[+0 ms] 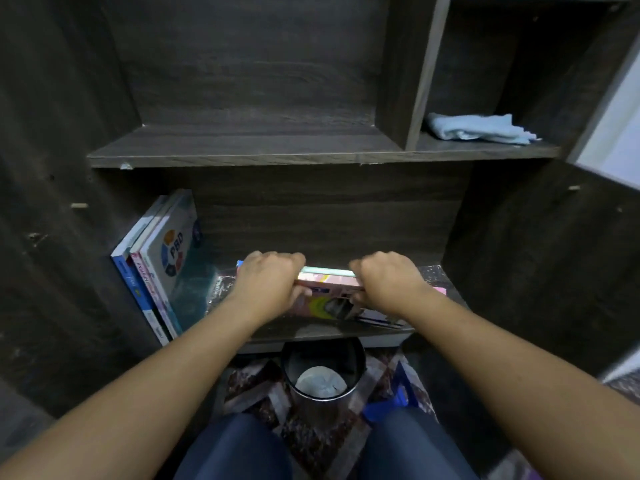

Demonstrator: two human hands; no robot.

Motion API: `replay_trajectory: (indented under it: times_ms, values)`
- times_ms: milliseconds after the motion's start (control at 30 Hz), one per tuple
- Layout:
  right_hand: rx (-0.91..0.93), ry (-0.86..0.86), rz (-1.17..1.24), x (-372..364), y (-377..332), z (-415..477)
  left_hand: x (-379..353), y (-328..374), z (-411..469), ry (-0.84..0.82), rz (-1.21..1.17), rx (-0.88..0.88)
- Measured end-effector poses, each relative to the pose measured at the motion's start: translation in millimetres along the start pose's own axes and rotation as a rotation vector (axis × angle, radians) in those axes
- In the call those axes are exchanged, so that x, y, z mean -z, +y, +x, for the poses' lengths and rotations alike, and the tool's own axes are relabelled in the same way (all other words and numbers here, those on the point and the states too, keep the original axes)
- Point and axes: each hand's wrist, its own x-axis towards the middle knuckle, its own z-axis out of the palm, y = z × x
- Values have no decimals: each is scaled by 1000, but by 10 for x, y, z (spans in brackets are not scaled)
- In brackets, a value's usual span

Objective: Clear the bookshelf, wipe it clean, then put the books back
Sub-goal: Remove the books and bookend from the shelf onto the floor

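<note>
A dark wooden bookshelf (263, 157) fills the view. On its lower shelf lies a flat stack of books (329, 291) with pink and pale green covers. My left hand (268, 284) grips the stack's left part, fingers curled over its far edge. My right hand (384, 282) grips the right part the same way. Three books (162, 258) lean against the shelf's left wall, the front one marked PBD. A folded light blue cloth (479, 128) lies in the upper right compartment.
The wide upper shelf board (242, 143) holds nothing. A round black bin (323, 370) stands on a patterned rug below the shelf, between my knees. A blue object (391, 407) lies beside it on the right.
</note>
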Motion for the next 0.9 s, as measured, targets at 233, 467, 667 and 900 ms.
replay_trajectory:
  times_ms: [233, 467, 667, 900]
  values:
    - [-46, 14, 115, -69, 350, -468, 25, 511, 68, 59, -146, -110]
    - [-61, -40, 106, -295, 469, -748, -83, 821, -33, -25, -203, -83]
    - [-81, -55, 115, -277, 588, -913, -96, 994, -15, -61, -208, -119]
    - [-189, -91, 180, -240, 866, -1290, 45, 1397, 116, -70, -231, -229]
